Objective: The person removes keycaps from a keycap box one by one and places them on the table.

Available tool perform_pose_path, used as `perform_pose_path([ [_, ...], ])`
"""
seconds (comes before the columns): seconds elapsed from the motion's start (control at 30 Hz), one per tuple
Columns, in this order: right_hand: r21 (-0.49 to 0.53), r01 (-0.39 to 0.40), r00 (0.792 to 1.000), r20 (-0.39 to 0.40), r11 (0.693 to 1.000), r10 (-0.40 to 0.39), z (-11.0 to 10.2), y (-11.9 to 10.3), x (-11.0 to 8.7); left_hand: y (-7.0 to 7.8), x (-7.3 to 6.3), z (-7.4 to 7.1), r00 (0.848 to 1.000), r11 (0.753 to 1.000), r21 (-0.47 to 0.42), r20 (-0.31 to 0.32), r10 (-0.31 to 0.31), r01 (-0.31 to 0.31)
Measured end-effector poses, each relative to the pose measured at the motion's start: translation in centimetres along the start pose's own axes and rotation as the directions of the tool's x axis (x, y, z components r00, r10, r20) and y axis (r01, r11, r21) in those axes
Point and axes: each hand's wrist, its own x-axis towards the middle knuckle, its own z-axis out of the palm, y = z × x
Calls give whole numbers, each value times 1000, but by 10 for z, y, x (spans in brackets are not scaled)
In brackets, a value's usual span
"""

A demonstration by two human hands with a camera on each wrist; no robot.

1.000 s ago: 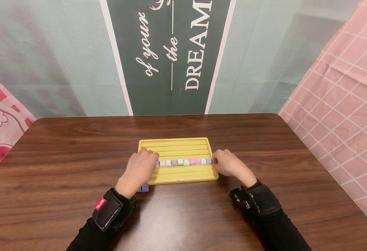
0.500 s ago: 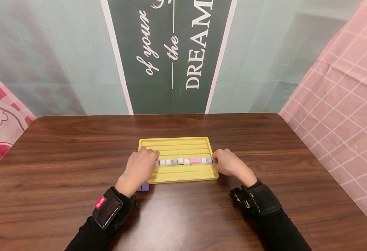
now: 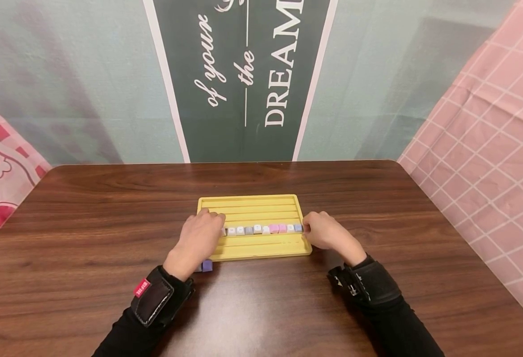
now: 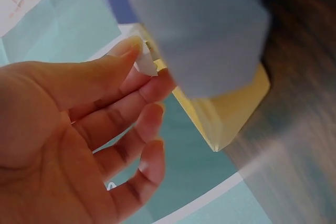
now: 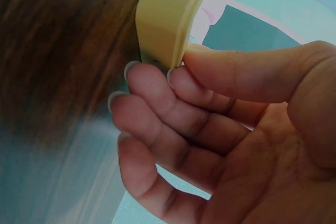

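A yellow tray (image 3: pixel 261 250) with long ridged slots lies on the table. Along one slot runs a row of keycaps (image 3: pixel 257 229) in white, grey, pink and blue. My left hand (image 3: pixel 199 240) is over the tray's left side; in the left wrist view its thumb and index finger pinch a white keycap (image 4: pixel 146 65) at the row's left end. At the tray's right edge, my right hand (image 3: pixel 328 234) grips the rim, its thumb on top and curled fingers against the outer side, as the right wrist view shows. The left hand hides the tray's left edge.
A purple keycap (image 3: pixel 207 266) and a grey one beside it sit on the table (image 3: pixel 261 307) in front of the tray, partly behind the left wrist. They loom large and blurred in the left wrist view. A printed cloth (image 3: pixel 355 99) hangs behind the table.
The left fingers have shifted very slightly at the left end of the keycap row. My right hand and the tray stay in place.
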Motion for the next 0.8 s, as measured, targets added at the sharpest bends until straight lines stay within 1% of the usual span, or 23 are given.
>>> perform_pose_path([
  [0.27,2,-1,1000,7,1000,1,0,-1,0,1,-2,-3,1000,999,35,12,-6,6],
  [0.67,11,-4,1000,4,1000,4,1,0,0,5,-8,-11,999,1000,26,48,1,-2],
  [0.8,11,-10,1000,6,1000,9,1,0,0,6,-12,-12,999,1000,14,45,12,-13],
])
